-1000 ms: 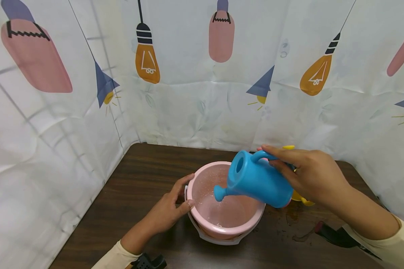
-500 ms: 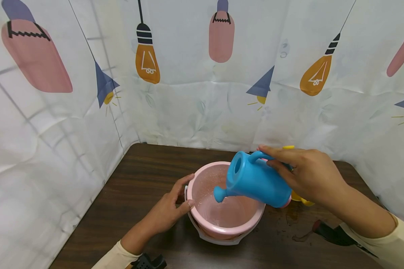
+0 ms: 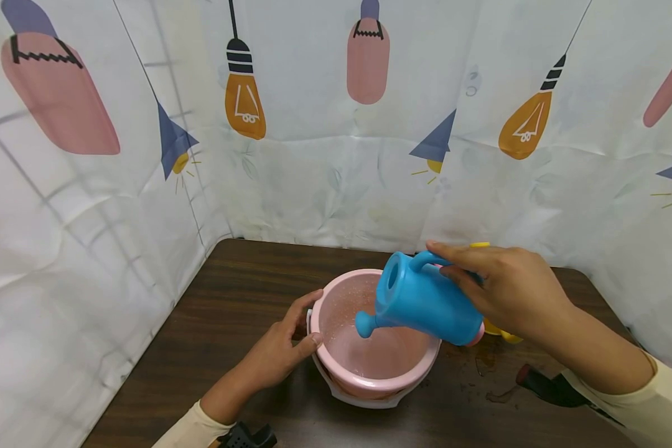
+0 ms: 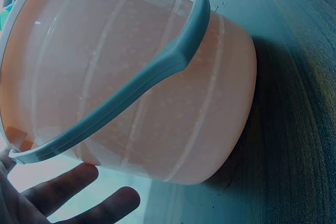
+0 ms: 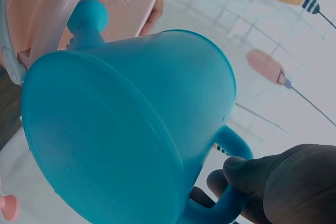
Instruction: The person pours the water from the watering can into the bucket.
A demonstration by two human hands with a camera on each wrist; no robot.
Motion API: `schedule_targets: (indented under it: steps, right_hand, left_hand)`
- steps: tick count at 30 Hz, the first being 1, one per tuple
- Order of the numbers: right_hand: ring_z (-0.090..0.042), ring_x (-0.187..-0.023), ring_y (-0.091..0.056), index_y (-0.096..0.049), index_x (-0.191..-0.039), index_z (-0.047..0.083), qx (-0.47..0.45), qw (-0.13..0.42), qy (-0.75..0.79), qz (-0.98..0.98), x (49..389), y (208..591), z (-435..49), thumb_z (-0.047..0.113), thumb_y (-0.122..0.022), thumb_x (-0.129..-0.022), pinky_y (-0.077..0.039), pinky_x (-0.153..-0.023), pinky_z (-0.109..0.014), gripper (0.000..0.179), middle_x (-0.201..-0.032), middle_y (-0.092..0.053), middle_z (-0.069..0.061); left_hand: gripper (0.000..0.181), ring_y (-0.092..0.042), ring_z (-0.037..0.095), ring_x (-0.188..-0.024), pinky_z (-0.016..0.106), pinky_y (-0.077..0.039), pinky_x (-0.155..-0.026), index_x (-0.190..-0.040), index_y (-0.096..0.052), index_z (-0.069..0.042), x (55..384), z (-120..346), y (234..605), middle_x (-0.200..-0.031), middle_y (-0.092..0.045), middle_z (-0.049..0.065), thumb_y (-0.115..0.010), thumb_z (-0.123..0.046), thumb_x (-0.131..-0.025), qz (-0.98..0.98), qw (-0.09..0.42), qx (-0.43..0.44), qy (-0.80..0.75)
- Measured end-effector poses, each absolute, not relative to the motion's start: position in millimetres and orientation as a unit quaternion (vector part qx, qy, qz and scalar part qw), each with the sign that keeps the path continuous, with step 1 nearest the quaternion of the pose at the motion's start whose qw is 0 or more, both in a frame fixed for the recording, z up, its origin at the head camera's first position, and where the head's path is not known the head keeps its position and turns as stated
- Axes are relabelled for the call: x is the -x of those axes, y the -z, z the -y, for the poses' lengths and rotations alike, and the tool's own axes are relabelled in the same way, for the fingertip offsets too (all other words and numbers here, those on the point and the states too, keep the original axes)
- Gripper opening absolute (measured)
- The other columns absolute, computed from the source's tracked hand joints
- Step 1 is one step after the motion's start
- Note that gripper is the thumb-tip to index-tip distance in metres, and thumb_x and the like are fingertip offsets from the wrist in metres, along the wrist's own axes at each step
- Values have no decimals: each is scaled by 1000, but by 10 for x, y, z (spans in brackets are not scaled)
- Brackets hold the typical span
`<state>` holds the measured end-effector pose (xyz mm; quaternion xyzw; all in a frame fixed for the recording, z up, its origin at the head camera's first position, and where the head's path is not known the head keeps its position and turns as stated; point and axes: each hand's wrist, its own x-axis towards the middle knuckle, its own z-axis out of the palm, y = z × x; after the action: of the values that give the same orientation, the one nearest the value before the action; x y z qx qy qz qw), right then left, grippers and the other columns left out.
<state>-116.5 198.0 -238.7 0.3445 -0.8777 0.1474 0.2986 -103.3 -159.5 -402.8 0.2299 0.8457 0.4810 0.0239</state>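
My right hand (image 3: 515, 289) grips the handle of a blue watering can (image 3: 431, 305), thumb and fingers curled round it. The can is tilted left, with its spout head (image 3: 365, 324) over the mouth of a pink bucket (image 3: 378, 382). Droplets cling inside the bucket, and no stream shows from the spout. My left hand (image 3: 274, 345) rests at the bucket's left rim, thumb and fingertips touching it. Other fingers (image 4: 105, 205) stretch out beside the bucket in the left wrist view. The bucket's handle (image 4: 131, 90) hangs down its side.
Behind the can, a yellow item (image 3: 495, 330) is mostly hidden. Wet streaks (image 3: 504, 395) mark the dark wooden table (image 3: 201, 336) at right. A pink flared piece (image 5: 9, 207) shows in the right wrist view. A printed white curtain (image 3: 313, 180) surrounds the back and left.
My right hand and the watering can have shifted slightly left, and a little more of a pink thing shows behind the can's base. The left hand and bucket stay still.
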Motion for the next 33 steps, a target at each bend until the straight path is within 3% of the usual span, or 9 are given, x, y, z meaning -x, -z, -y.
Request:
schedule_targets:
  steps: [4,9,16,33]
  right_hand:
    - [-7,-52,-50,-75,-128,22,-343,295,-143,880,1162,2378,-1968,12,-90,-75,-32,-43,-28,55,-101,-78,-4]
    - [-16,-63,-66,-75,-128,23,-347,289,-142,881,1162,2358,-1947,11,-89,-76,-39,-45,-31,55,-102,-77,-3]
    - [-22,-75,-72,-74,-129,23,-355,281,-133,882,1162,2332,-1912,9,-88,-78,-45,-48,-34,55,-107,-77,-4]
    - [-27,-88,-74,-74,-129,25,-360,261,-120,888,1154,2298,-1818,11,-85,-83,-41,-47,-32,49,-114,-76,0]
  left_hand:
    - [65,-65,14,-106,42,-51,-89,-159,-24,-35,1036,1593,4028,-118,-67,5,-56,-35,-102,-847,26,-228,-480]
    - [65,-65,14,-107,42,-51,-89,-159,-24,-36,1037,1595,4030,-118,-67,5,-56,-35,-102,-847,27,-228,-480]
    - [65,-65,14,-106,41,-51,-88,-159,-24,-36,1034,1597,4030,-119,-67,4,-56,-35,-103,-846,28,-228,-482]
    - [65,-64,15,-103,40,-50,-85,-159,-24,-37,1037,1598,4029,-117,-66,6,-56,-35,-102,-848,29,-225,-480]
